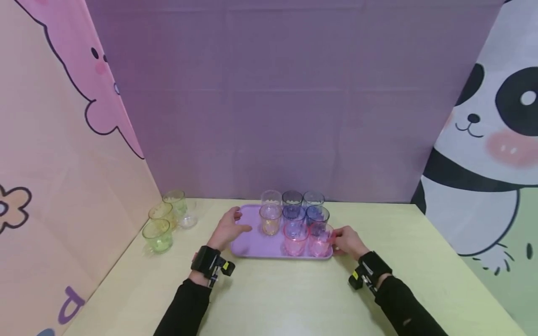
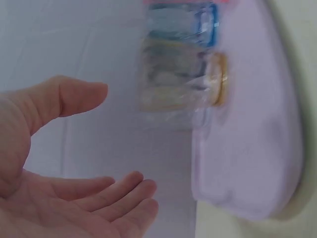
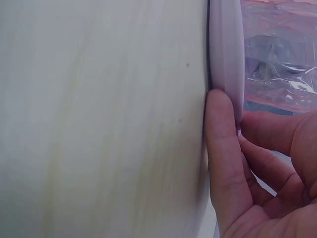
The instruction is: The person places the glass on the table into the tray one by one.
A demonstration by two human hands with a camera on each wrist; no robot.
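A lilac tray [image 1: 257,246] lies on the table with several see-through cups on its middle and right. Two pink cups [image 1: 296,245] stand at the front, a yellowish cup [image 1: 270,224] and blue ones [image 1: 318,215] behind. My right hand [image 1: 348,241] is at the tray's right front corner. In the right wrist view its thumb and a finger [image 3: 223,148] pinch the tray's edge [image 3: 228,59] from above and below, beside a pink cup. By the tray's left end, my left hand [image 1: 229,229] holds nothing, thumb and fingers spread apart in the left wrist view.
Left of the tray, near the side wall, stand green cups [image 1: 158,238], a yellow cup [image 1: 163,213] and a clear glass [image 1: 188,219]. A purple backdrop [image 1: 273,102] rises behind the pale table [image 1: 286,298]; printed panels flank it.
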